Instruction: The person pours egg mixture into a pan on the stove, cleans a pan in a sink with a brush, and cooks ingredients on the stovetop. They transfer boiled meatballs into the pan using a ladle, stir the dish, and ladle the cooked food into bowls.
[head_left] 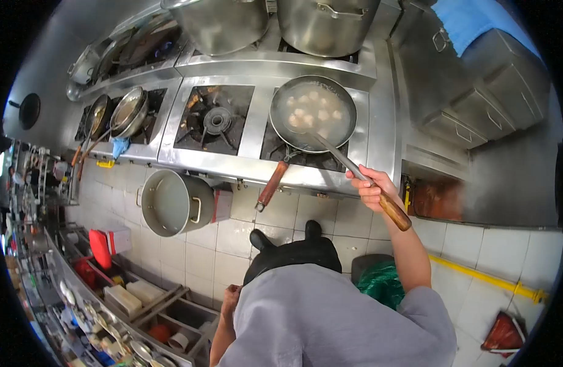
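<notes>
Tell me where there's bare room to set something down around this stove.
Free: the uncovered burner, left of the pan; the steel strip between pan and cabinets; floor tiles between the big pot and the boots. Crowded: the back, with tall pots; the front left burner, holding pans; the right front, where the right hand grips a utensil.

Long-handled utensil (341,158): working end, at one o'clock, sunk from sight in cloudy liquid (334,127) of pan (315,79). Burner beneath pan: largely covered. Left hand (231,298), seven o'clock: curled; contents, if any, indeterminable. Stockpots (220,30), between eleven and one o'clock: tops cropped by upper edge. Green bag (384,282), between four and five o'clock: partly behind arm. Small wares (40,183), nine o'clock: blurred, unidentifiable.
</notes>
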{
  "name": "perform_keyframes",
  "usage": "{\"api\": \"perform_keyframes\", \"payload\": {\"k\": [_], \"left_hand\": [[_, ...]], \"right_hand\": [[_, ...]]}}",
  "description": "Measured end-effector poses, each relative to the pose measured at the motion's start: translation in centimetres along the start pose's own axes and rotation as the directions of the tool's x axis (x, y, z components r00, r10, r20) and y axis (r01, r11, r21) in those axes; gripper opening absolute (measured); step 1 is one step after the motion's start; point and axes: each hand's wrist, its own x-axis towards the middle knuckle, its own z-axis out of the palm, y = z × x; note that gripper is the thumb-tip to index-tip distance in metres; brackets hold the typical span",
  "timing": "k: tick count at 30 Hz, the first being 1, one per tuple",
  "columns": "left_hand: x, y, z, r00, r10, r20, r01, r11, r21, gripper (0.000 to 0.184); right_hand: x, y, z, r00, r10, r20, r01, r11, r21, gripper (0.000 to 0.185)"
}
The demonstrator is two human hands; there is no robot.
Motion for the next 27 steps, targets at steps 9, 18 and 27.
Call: {"api": "perform_keyframes", "payload": {"k": [9,18,27], "left_hand": [[6.8,1.1,-12.0,0.992,-0.122,0.013,0.122,0.971,-0.205,0.029],[8.7,-3.8,-17.3,0.989,-0.141,0.046,0.147,0.975,-0.169,0.029],[9.5,-3.8,-17.0,0.987,-0.154,0.042,0.159,0.976,-0.149,0.029]], "right_hand": [[2.8,2.0,-0.5,0.966,-0.222,0.132,0.199,0.966,0.168,0.042],[1.5,4.8,0.0,0.934,-0.353,-0.046,0.354,0.935,-0.001,0.038],[1.9,3.7,3.0,0.837,-0.393,-0.381,0.223,0.88,-0.419,0.033]]}}
